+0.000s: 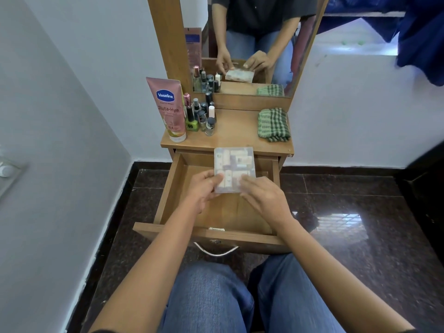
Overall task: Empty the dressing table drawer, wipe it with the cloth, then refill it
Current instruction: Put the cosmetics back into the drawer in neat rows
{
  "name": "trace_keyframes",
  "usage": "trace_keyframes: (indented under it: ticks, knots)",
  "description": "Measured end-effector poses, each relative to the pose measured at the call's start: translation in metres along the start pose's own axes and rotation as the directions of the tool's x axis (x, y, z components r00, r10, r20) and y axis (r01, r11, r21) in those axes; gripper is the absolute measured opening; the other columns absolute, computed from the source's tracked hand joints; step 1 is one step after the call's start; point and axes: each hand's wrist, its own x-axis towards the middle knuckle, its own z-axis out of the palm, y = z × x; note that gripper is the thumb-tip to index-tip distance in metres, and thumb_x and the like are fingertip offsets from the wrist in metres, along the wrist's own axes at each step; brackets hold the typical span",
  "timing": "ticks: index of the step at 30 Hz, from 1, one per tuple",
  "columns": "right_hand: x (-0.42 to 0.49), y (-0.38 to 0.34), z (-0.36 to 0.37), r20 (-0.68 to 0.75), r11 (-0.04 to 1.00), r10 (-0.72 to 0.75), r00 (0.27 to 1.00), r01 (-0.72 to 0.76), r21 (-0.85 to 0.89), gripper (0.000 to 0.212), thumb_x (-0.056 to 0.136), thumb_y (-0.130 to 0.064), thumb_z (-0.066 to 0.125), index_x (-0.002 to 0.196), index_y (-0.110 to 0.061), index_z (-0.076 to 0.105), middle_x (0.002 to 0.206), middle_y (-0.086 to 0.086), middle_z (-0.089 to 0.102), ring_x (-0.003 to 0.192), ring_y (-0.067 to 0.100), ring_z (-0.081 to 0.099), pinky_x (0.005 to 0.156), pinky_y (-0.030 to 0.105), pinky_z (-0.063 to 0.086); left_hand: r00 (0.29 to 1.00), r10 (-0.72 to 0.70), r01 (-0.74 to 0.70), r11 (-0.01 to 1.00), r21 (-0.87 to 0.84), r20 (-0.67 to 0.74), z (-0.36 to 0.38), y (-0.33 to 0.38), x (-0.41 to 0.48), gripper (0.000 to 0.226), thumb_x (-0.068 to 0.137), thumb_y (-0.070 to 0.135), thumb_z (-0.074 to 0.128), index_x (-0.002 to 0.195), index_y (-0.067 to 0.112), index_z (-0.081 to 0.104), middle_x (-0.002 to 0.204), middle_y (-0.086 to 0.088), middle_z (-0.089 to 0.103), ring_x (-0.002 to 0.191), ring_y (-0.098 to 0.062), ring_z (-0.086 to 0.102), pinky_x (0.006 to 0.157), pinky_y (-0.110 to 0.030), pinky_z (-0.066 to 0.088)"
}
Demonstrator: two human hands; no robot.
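Head view: my left hand [204,189], right hand [263,197] pinch clear box [234,164] at near corners; seemingly light, stiff, slippery.

Open drawer [165,193]: walled on four sides, its bare wooden floor reachable from above. The clear box [234,164], held by the left hand [204,191] and right hand [262,195], overhangs the rear, which may hold more room, poorly seen. Tabletop [237,131]: lotion tube [168,109] and small bottles [201,114] block the left, folded checked cloth [274,124] the right; a bare lane runs between. Mirror frame [242,102] closes the back.
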Motion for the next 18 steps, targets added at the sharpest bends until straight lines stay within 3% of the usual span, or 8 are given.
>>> trace_keyframes:
  ticks: [2,4,6,8,10,12,15,18]
  knots:
    - [-0.005,0.002,-0.009,-0.011,0.935,0.32,0.947,-0.314,0.165,0.032,0.087,-0.018,0.069,0.117,-0.009,0.065,0.119,0.006,0.066,0.106,0.02,0.061,0.09,0.035,0.052,0.998,-0.059,0.059,0.998,0.006,-0.021,-0.005,-0.009,0.001,0.01,0.094,0.007,0.061,0.101,0.012,0.063,0.1,-0.007,0.072,0.086,-0.018,0.07,0.065,-0.029,0.056]
    - [-0.004,0.011,-0.015,0.0,0.763,0.623,0.782,-0.608,0.22,0.033,0.093,-0.017,0.06,0.125,-0.009,0.059,0.125,0.007,0.06,0.115,0.021,0.055,0.097,0.041,0.048,0.993,-0.099,0.103,0.993,0.064,-0.057,-0.005,-0.02,0.0,0.006,0.095,0.006,0.06,0.098,0.011,0.061,0.098,-0.007,0.072,0.078,-0.015,0.07,0.056,-0.025,0.056]
    - [0.001,0.023,-0.017,0.139,0.568,0.796,0.589,-0.806,0.166,0.04,0.094,-0.016,0.056,0.133,-0.008,0.052,0.132,0.012,0.053,0.121,0.027,0.049,0.102,0.039,0.043,0.987,-0.134,0.144,0.983,0.117,-0.093,0.0,-0.029,0.004,0.005,0.095,0.005,0.059,0.096,0.01,0.057,0.098,-0.007,0.069,0.075,-0.014,0.068,0.054,-0.025,0.055]
    - [0.005,0.03,-0.014,0.256,0.455,0.843,0.474,-0.881,0.13,0.031,0.093,-0.015,0.056,0.123,-0.007,0.06,0.122,0.012,0.061,0.115,0.029,0.056,0.091,0.03,0.044,0.981,-0.163,0.177,0.976,0.128,-0.109,0.01,-0.036,0.012,0.007,0.095,0.004,0.058,0.099,0.009,0.056,0.098,-0.008,0.067,0.077,-0.017,0.066,0.059,-0.028,0.056]
    - [0.004,0.034,-0.01,0.296,0.397,0.855,0.426,-0.905,0.154,0.019,0.092,-0.014,0.055,0.104,-0.007,0.068,0.099,0.008,0.069,0.095,0.025,0.064,0.075,0.025,0.042,0.98,-0.157,0.175,0.972,0.159,-0.12,0.023,-0.04,0.021,0.015,0.095,0.004,0.058,0.11,0.007,0.057,0.102,-0.01,0.067,0.083,-0.021,0.067,0.066,-0.031,0.057]
    - [0.003,0.037,-0.009,0.298,0.349,0.869,0.395,-0.916,0.196,0.018,0.091,-0.015,0.057,0.101,-0.01,0.071,0.09,0.002,0.069,0.084,0.018,0.062,0.068,0.023,0.042,0.987,-0.103,0.131,0.962,0.238,-0.124,0.036,-0.043,0.03,0.025,0.095,0.006,0.059,0.12,0.003,0.059,0.113,-0.013,0.067,0.092,-0.024,0.067,0.078,-0.035,0.058]
    - [0.001,0.048,-0.011,0.337,0.222,0.889,0.309,-0.936,0.272,0.026,0.088,-0.021,0.065,0.112,-0.014,0.07,0.102,0.0,0.07,0.092,0.016,0.063,0.082,0.031,0.053,0.996,0.064,-0.024,0.857,0.514,-0.06,0.051,-0.044,0.038,0.038,0.092,0.012,0.065,0.129,0.005,0.058,0.123,-0.011,0.064,0.1,-0.021,0.061,0.086,-0.033,0.051]
    - [-0.002,0.051,-0.009,0.381,0.122,0.89,0.25,-0.937,0.328,0.033,0.084,-0.023,0.071,0.117,-0.015,0.069,0.111,0.004,0.07,0.102,0.02,0.065,0.092,0.041,0.054,0.99,0.117,-0.137,0.679,0.722,0.078,0.061,-0.047,0.043,0.037,0.085,0.011,0.071,0.121,0.013,0.063,0.13,-0.013,0.057,0.131,-0.033,0.042,0.109,-0.042,0.037]
